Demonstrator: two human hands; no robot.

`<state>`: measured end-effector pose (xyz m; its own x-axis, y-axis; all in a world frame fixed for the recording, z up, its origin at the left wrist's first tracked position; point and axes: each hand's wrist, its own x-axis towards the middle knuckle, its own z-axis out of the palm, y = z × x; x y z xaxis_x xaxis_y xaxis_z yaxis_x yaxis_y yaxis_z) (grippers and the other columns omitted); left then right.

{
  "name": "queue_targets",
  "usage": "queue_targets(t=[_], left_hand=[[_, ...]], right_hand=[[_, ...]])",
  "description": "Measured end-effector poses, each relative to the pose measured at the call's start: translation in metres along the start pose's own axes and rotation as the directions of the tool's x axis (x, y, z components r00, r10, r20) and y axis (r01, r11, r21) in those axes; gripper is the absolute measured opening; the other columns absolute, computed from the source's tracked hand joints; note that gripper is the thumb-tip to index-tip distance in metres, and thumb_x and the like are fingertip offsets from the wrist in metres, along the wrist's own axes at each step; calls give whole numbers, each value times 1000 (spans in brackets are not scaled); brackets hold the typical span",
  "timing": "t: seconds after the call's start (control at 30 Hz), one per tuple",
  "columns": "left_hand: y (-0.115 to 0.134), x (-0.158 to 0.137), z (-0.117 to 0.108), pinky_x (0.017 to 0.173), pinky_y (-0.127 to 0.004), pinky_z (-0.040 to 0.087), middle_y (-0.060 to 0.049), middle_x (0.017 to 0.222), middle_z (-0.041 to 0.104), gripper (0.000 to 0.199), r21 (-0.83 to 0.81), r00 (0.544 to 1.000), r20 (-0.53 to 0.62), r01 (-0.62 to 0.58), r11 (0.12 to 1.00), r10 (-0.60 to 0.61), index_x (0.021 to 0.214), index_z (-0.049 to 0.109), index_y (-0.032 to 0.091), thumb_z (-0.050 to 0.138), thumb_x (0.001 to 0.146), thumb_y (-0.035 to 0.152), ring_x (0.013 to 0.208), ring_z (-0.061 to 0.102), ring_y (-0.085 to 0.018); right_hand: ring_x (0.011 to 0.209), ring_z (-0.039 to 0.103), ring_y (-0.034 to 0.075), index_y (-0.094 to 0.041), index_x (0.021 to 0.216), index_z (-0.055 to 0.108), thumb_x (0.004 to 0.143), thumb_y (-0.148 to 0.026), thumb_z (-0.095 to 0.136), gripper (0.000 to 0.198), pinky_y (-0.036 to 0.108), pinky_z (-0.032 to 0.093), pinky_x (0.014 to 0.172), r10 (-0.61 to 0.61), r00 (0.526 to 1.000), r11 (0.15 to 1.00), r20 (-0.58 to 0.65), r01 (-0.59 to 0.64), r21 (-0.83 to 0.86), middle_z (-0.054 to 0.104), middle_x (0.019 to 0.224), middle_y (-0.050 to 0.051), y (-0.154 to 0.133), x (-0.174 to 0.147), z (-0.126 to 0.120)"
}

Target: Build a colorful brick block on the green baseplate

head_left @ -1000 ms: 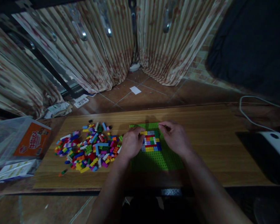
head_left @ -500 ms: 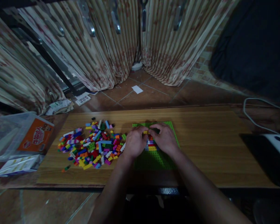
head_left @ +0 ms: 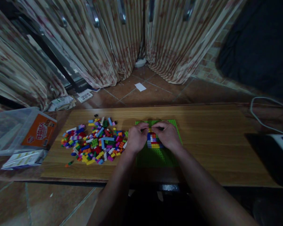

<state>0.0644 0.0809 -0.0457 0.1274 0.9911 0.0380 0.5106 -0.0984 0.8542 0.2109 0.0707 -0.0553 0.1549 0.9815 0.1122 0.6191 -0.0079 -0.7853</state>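
My left hand [head_left: 137, 138] and my right hand [head_left: 168, 135] meet over the upper part of a green studded baseplate [head_left: 160, 158]. Between their fingertips shows a small yellow brick [head_left: 150, 129], with the fingers of both hands closed at it. Just below, joined rows of blue, white, red, orange and yellow bricks [head_left: 153, 142] are fixed to the plate. The fingers hide part of these rows, so whether the yellow brick is pressed down cannot be seen.
A wide pile of loose colourful bricks [head_left: 94, 142] covers the left of the wooden table [head_left: 209, 141]. Left of the table are a clear plastic box [head_left: 11, 128] with an orange label and a white package [head_left: 24, 159]. A black-and-white object [head_left: 277, 153] lies at the right end.
The view has shifted slightly. My fingertips have drawn closer together around the yellow brick, and more of the joined bricks shows below my hands.
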Motion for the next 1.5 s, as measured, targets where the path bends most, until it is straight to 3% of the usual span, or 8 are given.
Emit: queue_targets(t=[0.27, 0.57, 0.7, 0.83, 0.93, 1.0, 1.2, 1.5], left_hand=[[-5, 10, 1, 78, -29, 57, -7, 88, 76, 23, -164, 987, 27, 162, 973, -160, 92, 72, 13, 64, 72, 6, 80, 72, -18], [-5, 9, 5, 81, -29, 57, -6, 87, 76, 23, -135, 993, 2, 116, 984, -117, 88, 72, 16, 61, 72, 4, 81, 71, -17], [-6, 5, 3, 87, -32, 55, -6, 93, 76, 25, -94, 998, 4, 62, 994, -62, 98, 71, 17, 61, 77, 8, 88, 71, -18], [-4, -2, -6, 95, -34, 52, -8, 106, 74, 30, -21, 1000, 10, -14, 1000, 14, 112, 66, 18, 53, 86, 14, 100, 69, -20], [-2, -8, -19, 98, -34, 50, -9, 111, 72, 30, 9, 999, -33, -30, 1000, 30, 113, 65, 18, 48, 89, 17, 105, 67, -20], [-2, -12, -29, 94, -33, 52, -10, 109, 73, 30, 27, 998, -53, -36, 999, 37, 115, 65, 17, 48, 89, 18, 102, 68, -20], [-10, -23, -52, 89, -32, 53, -8, 101, 74, 28, 21, 992, -91, -82, 996, 83, 110, 66, 17, 49, 88, 19, 95, 69, -20], [-24, -17, -75, 87, -31, 52, -8, 99, 74, 25, -125, 942, -332, -87, 988, 41, 104, 69, 16, 55, 85, 23, 92, 68, -19]], right_hand=[[84, 64, 21, -24, 76, 75, 77, -25, 65, 10, 39, 48, 83, 1, 1000, 1000, -22, -1, -19, 71, 84, 4, 3, 3, 4], [85, 63, 23, -23, 76, 76, 76, -25, 63, 12, 41, 47, 83, 25, 1000, 999, -9, -25, -42, 69, 87, 6, 3, 2, 5], [83, 64, 21, -23, 79, 75, 77, -36, 64, 17, 37, 48, 82, -32, 999, 992, 31, 28, 122, 72, 85, 4, 6, 3, -1], [81, 65, 20, -19, 84, 74, 77, -47, 61, 32, 34, 48, 77, 100, 994, 926, -31, -81, 370, 74, 84, 5, 7, 9, -15], [78, 64, 20, -17, 79, 73, 75, -48, 62, 33, 33, 47, 74, 232, 960, 896, -156, -148, 419, 73, 80, 5, 6, 13, -26], [78, 63, 20, -17, 78, 73, 75, -47, 63, 32, 33, 46, 73, 252, 945, 893, -209, -144, 427, 73, 81, 6, 3, 13, -31], [75, 64, 21, -17, 82, 74, 79, -48, 60, 34, 33, 47, 71, 122, 977, 964, -174, -75, 255, 74, 78, 6, -10, -1, -36], [78, 67, 23, -18, 85, 74, 82, -45, 56, 33, 36, 50, 72, 38, 985, 996, -168, -23, 91, 75, 85, 8, -7, -5, -35]])
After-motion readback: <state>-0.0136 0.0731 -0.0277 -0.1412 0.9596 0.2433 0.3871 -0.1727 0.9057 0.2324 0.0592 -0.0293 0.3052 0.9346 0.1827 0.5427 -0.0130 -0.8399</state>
